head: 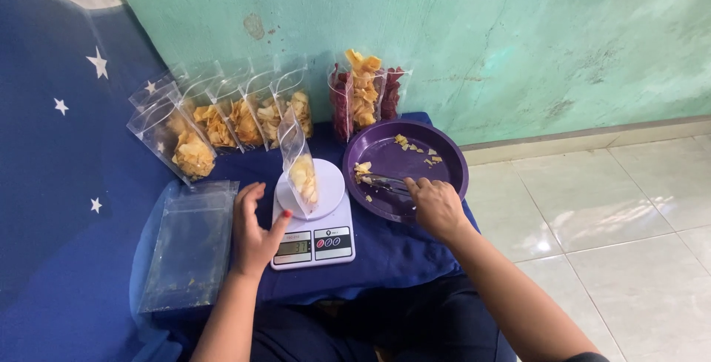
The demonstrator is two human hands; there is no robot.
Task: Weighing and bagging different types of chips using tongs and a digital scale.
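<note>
While I watch, purple tray [444, 156] at 2 o'clock of the white scale [315, 237]. Standing pouch of chips [300, 173] on its pan. Right hand [437, 206] pinches tongs [385, 182]; left hand [254, 230] spread beside scale.

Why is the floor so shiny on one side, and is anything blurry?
In the head view, daylight makes pale glare on the floor tiles; the clear pouch on the scale glints too. The right hand over the purple plate looks slightly soft; the rest is sharp.
</note>
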